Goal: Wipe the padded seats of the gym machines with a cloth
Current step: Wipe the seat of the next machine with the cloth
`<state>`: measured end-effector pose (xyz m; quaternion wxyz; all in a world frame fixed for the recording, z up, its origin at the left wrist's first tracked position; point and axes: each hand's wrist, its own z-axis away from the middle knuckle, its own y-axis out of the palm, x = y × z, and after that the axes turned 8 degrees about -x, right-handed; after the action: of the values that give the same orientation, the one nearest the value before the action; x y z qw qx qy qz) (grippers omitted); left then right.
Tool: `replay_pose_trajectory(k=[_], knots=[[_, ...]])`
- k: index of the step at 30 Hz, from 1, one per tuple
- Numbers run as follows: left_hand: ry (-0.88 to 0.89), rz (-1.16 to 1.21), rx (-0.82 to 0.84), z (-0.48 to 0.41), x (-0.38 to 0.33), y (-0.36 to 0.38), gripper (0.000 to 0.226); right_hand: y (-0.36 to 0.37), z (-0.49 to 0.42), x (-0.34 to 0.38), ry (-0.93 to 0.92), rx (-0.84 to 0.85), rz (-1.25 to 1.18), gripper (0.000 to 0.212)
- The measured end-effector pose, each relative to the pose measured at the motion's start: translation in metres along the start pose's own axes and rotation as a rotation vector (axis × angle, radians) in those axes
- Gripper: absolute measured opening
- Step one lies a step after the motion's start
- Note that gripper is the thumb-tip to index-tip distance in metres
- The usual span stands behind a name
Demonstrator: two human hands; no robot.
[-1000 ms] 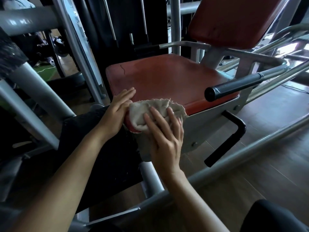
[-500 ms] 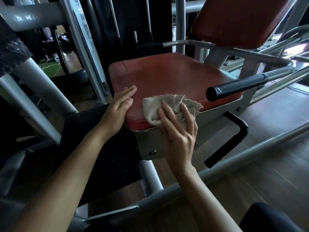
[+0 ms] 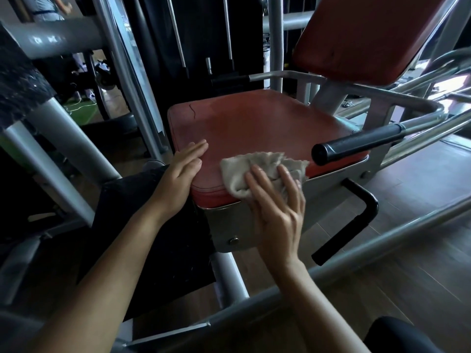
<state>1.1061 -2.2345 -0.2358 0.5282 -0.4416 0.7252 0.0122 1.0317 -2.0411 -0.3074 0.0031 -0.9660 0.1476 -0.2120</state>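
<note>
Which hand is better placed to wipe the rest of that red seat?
Right. The right hand presses the cloth flat on the front edge of the seat, so it likely just slides forward. The left hand rests bare on the seat's corner.

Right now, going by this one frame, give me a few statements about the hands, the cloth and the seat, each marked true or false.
1. The right hand presses the cloth onto the front edge of the red seat. True.
2. The left hand grips the black handle. False: it rests flat on the seat's front left corner.
3. The cloth lies on the backrest. False: it lies on the seat's front edge.
4. The seat has a crack near its far left corner. True.
</note>
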Motion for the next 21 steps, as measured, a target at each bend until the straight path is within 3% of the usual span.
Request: replay_pose_trajectory(k=[4, 10, 16, 21], knots=[[-0.033, 0.012, -0.022, 0.002, -0.006, 0.002, 0.040, 0.000, -0.001, -0.001, 0.163, -0.052, -0.026, 0.033], [-0.015, -0.017, -0.021, 0.002, -0.005, 0.001, 0.041, -0.005, -0.011, 0.001, -0.059, 0.084, 0.005, 0.032], [-0.048, -0.005, -0.039, 0.002, -0.008, 0.003, 0.041, -0.002, -0.019, -0.002, 0.081, 0.041, 0.015, 0.032], [-0.033, -0.062, -0.024, -0.002, -0.010, 0.002, 0.041, -0.004, -0.017, 0.012, 0.026, 0.127, 0.015, 0.033]])
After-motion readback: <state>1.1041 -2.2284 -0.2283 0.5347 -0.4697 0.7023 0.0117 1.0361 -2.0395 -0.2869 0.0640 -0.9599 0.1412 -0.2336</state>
